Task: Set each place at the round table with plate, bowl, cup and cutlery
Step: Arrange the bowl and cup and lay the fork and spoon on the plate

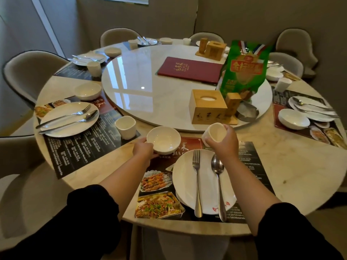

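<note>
At the nearest place a white plate (187, 177) lies on a printed placemat (155, 201), with a fork (197, 182) and a spoon (218, 182) side by side on it. My left hand (142, 149) holds a white bowl (163, 139) by its left side, just beyond the plate's upper left. My right hand (224, 141) grips a white cup (216, 133), tilted with its mouth toward me, above the plate's upper right. Whether bowl and cup touch the table I cannot tell.
The place to the left has a plate (56, 126) with cutlery, a bowl (87, 91) and a cup (125, 127). Other places around the round table (300, 169) are laid too. The central turntable (150, 102) carries a red menu (189, 69), wooden tissue boxes (207, 107) and a green bag (244, 70). Chairs ring the table.
</note>
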`<state>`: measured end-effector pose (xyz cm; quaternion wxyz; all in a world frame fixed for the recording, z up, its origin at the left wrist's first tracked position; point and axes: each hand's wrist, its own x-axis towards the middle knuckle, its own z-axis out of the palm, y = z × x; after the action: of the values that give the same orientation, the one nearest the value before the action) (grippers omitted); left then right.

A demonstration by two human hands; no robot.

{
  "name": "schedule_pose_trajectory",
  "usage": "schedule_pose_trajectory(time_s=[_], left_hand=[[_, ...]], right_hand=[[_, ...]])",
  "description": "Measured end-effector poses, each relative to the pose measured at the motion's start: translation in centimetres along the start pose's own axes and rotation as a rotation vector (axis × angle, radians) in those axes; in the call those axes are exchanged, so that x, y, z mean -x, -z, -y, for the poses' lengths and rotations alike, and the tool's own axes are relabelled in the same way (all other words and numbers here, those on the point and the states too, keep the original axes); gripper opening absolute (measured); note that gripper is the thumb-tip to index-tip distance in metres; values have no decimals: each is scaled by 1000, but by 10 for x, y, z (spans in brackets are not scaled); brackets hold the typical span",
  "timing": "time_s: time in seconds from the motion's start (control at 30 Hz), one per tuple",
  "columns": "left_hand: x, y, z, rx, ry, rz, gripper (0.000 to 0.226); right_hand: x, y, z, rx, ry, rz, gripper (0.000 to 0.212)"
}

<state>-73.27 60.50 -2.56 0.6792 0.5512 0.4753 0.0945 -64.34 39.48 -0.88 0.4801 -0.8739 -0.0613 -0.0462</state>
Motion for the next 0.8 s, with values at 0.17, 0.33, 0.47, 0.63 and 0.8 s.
schedule_pose_trajectory(time_s=[0.17, 0.33, 0.47, 0.63, 0.8], left_hand=[[-2, -3, 0, -3, 14, 15, 48], [5, 0, -1, -122, 0, 23, 48], [19, 0, -1, -466, -147, -63, 62], [53, -15, 9, -697, -632, -95, 67], [77, -49, 19, -972, -780, 116, 67]], right_hand=[[5, 5, -6, -3, 3, -8, 72], [11, 15, -11, -5, -6, -26, 74], [19, 34, -17, -43, -47, -65, 75], [31, 75, -40, -21, -150, -91, 78], [11, 115, -69, 72, -241, -101, 77]])
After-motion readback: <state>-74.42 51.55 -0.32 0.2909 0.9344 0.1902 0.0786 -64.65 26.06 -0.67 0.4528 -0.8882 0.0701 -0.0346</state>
